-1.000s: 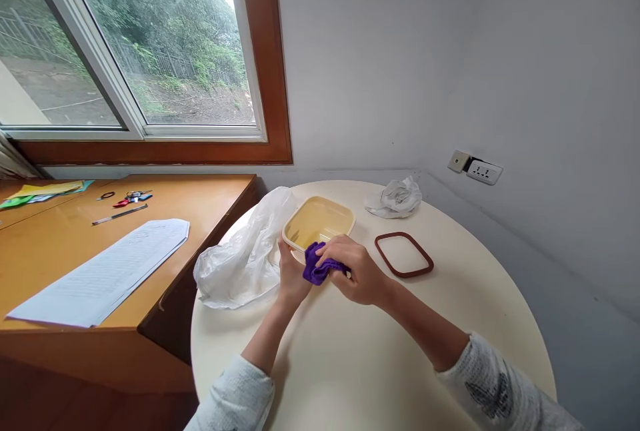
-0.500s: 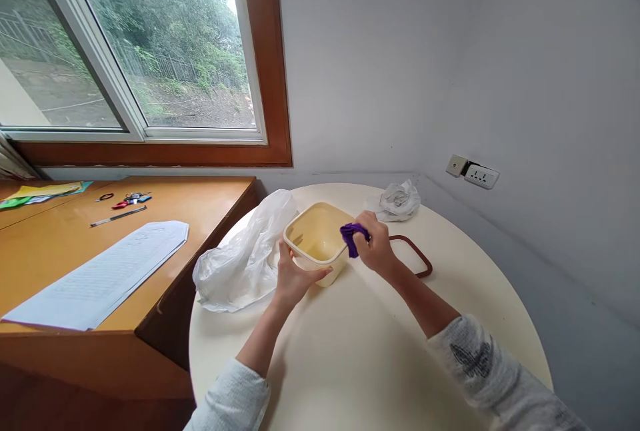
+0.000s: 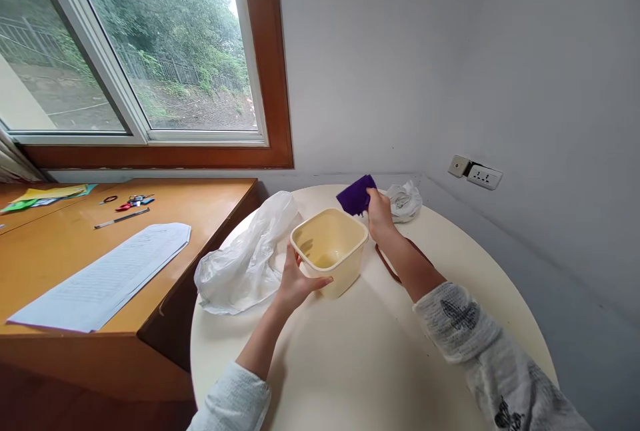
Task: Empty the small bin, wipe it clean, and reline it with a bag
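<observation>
My left hand (image 3: 299,281) grips the near left side of a pale yellow plastic container (image 3: 345,276), thumb across its front wall. The container has no lid on, and its inside shows only a few faint marks. Beyond its far right corner, my right hand (image 3: 381,214) pinches a purple cloth (image 3: 356,195) that hangs spread out above the table. Under my right forearm lies a brown rounded frame, perhaps a lid rim (image 3: 387,264), partly hidden by the arm.
A crumpled clear plastic bag (image 3: 245,264) lies left of the container on the round white table (image 3: 360,364). Another crumpled bag (image 3: 406,201) sits at the back right. On the wooden desk (image 3: 210,198) are papers (image 3: 107,274), a pen (image 3: 121,218) and scissors (image 3: 131,204).
My right hand has moved away from the container's right rim, up and back, and the bunched cloth is now spread out. The container has shifted slightly right and nearer, still in my left hand.
</observation>
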Demonstrator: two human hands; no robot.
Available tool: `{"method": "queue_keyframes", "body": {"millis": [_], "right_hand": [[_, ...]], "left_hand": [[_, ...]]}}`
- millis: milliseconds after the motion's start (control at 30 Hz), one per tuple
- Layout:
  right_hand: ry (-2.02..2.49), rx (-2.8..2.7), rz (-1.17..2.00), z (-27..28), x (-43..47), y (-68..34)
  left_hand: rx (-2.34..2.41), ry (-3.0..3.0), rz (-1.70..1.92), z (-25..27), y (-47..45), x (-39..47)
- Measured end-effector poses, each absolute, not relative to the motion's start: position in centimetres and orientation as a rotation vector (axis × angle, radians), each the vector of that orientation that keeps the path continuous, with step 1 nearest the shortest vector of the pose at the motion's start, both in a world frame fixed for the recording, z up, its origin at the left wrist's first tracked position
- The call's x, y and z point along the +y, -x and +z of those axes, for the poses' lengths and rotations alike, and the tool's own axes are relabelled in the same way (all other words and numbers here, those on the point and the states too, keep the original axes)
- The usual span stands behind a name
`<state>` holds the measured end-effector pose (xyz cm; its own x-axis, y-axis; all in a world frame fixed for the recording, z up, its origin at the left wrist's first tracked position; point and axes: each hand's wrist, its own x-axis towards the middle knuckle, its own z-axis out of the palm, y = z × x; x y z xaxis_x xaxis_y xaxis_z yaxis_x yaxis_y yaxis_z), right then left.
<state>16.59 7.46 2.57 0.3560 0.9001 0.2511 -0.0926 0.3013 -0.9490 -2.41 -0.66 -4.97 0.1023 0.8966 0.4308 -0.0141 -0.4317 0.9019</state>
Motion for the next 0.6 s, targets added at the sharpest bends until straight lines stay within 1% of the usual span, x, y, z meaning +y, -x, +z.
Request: {"method": "queue_keyframes", "body": {"millis": [133,267,333,500,600], "right_hand": [[0.998,-1.099,1.017,3.2,7.6,-15.8],[0.966,-1.15,1.192,2.5,6.3,-15.9],[0.954,-1.11,1.178,1.8,5.2,-16.4],[0.958,-1.022,0.998,0.3,1.6,-18.0],[0.952,-0.979,0.964,-0.3,-0.2,-18.8]], "left_hand": [[0.821,-1.603,1.426,-4.7,2.3,-0.8],[0.826,-1.6,1.44,-4.9,2.2,-0.6],[0.841,-1.599,1.45,-5.1,2.0,-0.5],[0.883,-1.595,1.447,-5.3,1.9,-0.4],[0.852,-1.58,1.427,-5.2,2.0,-0.5]]}}
